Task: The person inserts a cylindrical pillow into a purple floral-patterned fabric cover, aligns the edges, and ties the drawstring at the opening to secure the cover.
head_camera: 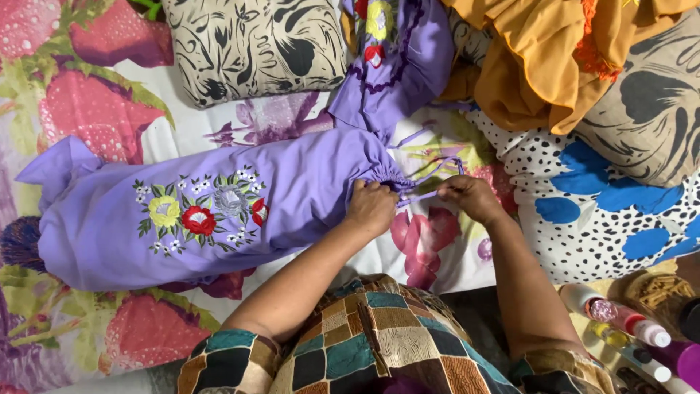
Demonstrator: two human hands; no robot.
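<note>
A long purple bolster cover (211, 208), stuffed and embroidered with red, yellow and grey flowers, lies across a floral bedsheet (95, 117). My left hand (372, 206) pinches the gathered right end of the cover. My right hand (472, 198) grips the thin purple drawstring (426, 184) that comes out of that gathered end, pulled taut between both hands. A second purple embroidered cover (397, 62) lies above, partly hidden under other cloth.
A black-and-cream patterned pillow (255, 47) sits at the top. An orange cloth (547, 58) is heaped at the top right on a grey leaf-print pillow (656, 109). A white, black-dotted cloth with blue flowers (598, 211) lies at right. Several small bottles (627, 328) stand at lower right.
</note>
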